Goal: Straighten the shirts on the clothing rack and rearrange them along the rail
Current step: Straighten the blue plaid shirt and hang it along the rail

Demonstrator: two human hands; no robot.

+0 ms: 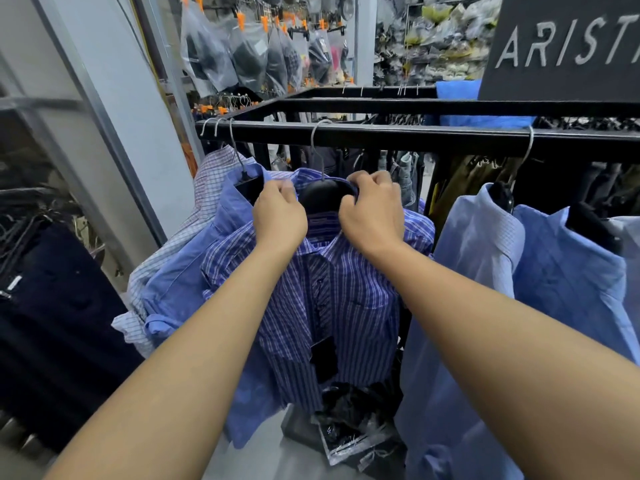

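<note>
- At the left end of the rail [381, 135], a checked shirt [207, 188] and a plain blue shirt [194, 271] hang pressed tight together. The blue one sags in creases. I judge both are yet to be straightened.
- My left hand [278, 216] is under the middle of the rail, fingers curled, pinching the left side of the collar of the striped shirt [346, 299].
- That shirt hangs on a black hanger [320, 199] whose hook sits over the middle of the rail. Its front faces me and it touches the blue one beside it.
- My right hand [372, 216] is under the rail just right of the hook, fingers curled round the right side of the same collar.
- Further right along the rail, past a gap, two pale blue shirts [478, 244] hang touching each other and look fairly tidy.
- As I judge it, the job is partway: this collar is in hand, while the left bunch needs spreading and the spacing along the rail is uneven.
</note>
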